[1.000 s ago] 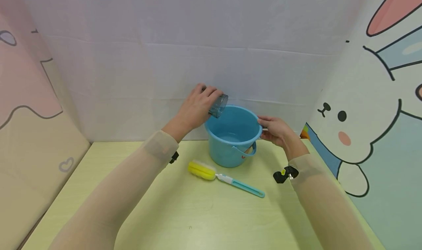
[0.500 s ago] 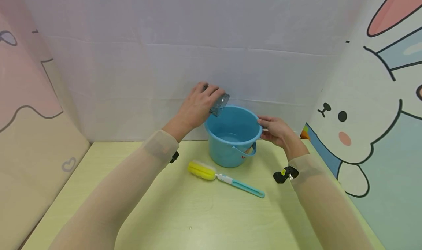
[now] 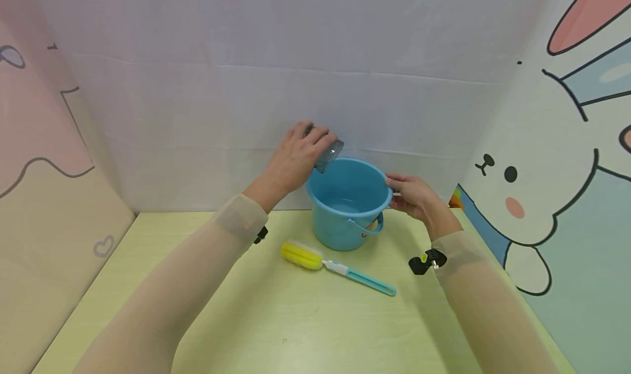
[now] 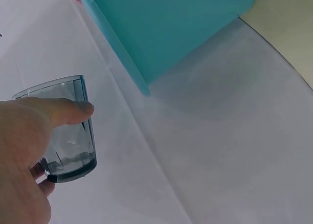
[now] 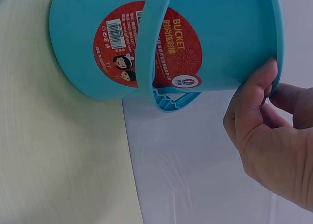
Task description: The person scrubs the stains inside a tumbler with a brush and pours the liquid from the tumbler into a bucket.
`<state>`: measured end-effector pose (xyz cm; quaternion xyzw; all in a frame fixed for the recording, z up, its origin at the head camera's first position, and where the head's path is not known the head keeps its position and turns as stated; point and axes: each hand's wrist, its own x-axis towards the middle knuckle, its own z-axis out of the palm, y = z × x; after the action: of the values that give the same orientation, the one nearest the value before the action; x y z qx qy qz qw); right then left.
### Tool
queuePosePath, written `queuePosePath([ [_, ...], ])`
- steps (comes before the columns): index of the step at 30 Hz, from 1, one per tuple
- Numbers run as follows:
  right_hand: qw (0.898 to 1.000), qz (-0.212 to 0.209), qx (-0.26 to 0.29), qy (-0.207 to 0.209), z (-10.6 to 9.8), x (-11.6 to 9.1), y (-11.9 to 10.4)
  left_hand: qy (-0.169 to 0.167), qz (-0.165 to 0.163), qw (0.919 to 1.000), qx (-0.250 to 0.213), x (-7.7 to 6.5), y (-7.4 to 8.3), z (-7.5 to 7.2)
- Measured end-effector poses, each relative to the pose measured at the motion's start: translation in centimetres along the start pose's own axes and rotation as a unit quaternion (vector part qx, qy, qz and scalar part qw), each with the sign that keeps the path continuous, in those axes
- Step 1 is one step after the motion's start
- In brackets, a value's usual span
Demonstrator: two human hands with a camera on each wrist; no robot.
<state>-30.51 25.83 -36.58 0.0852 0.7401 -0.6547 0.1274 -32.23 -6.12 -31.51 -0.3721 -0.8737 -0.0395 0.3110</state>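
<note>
My left hand (image 3: 296,157) grips a clear grey-tinted drinking glass (image 3: 328,156), tilted over the left rim of a blue bucket (image 3: 340,229). In the left wrist view, the thumb lies across the side of the glass (image 4: 71,141), which has a darker thick base. The bucket stands upright at the back of the table, its handle hanging down at the front right, and a little liquid seems to lie on its floor. My right hand (image 3: 414,196) pinches the bucket's right rim between thumb and fingers. A round red label (image 5: 181,53) shows on its side in the right wrist view.
A bottle brush with a yellow sponge head (image 3: 302,255) and a blue-and-white handle (image 3: 370,281) lies in front of the bucket. A white cloth wall (image 3: 197,116) rises right behind the table (image 3: 296,319), and printed panels stand left and right.
The glass in my left hand has tipped a little further, its mouth rising slightly in view. My right hand, the bucket and the brush stay put.
</note>
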Motion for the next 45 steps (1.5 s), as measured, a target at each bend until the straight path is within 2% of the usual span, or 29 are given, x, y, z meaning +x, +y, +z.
queuePosePath([
  [5, 1.0, -0.002, 0.003, -0.002, 0.05, 0.07, 0.04, 0.0, 0.014, 0.9997, 0.022, 0.06, -0.02, 0.08],
  [19, 1.0, -0.002, 0.001, -0.007, 0.05, -0.04, -0.15, -0.027, 0.04, 0.9963, 0.071, -0.09, 0.18, 0.22],
  [24, 1.0, -0.002, 0.0, -0.01, 0.0, -0.06, -0.22, -0.035, 0.035, 0.9965, 0.067, -0.15, 0.33, 0.3],
  [29, 1.0, -0.003, 0.003, -0.006, -0.01, 0.07, -0.16, -0.028, 0.024, 0.9984, 0.043, -0.31, 0.35, 0.42],
  [33, 1.0, -0.001, 0.004, -0.002, -0.06, 0.14, -0.13, -0.019, 0.002, 0.9998, 0.002, -0.59, 0.31, 0.63],
  [37, 1.0, 0.0, 0.004, -0.002, -0.1, 0.17, -0.14, -0.027, -0.046, 0.9964, -0.066, -0.81, 0.34, 0.74],
  [40, 1.0, 0.001, 0.006, -0.003, -0.14, 0.2, -0.08, -0.041, -0.095, 0.9872, -0.121, -0.84, 0.47, 0.69],
  [45, 1.0, 0.001, 0.007, -0.006, -0.15, 0.23, 0.0, -0.048, -0.166, 0.9627, -0.208, -0.81, 0.61, 0.62],
])
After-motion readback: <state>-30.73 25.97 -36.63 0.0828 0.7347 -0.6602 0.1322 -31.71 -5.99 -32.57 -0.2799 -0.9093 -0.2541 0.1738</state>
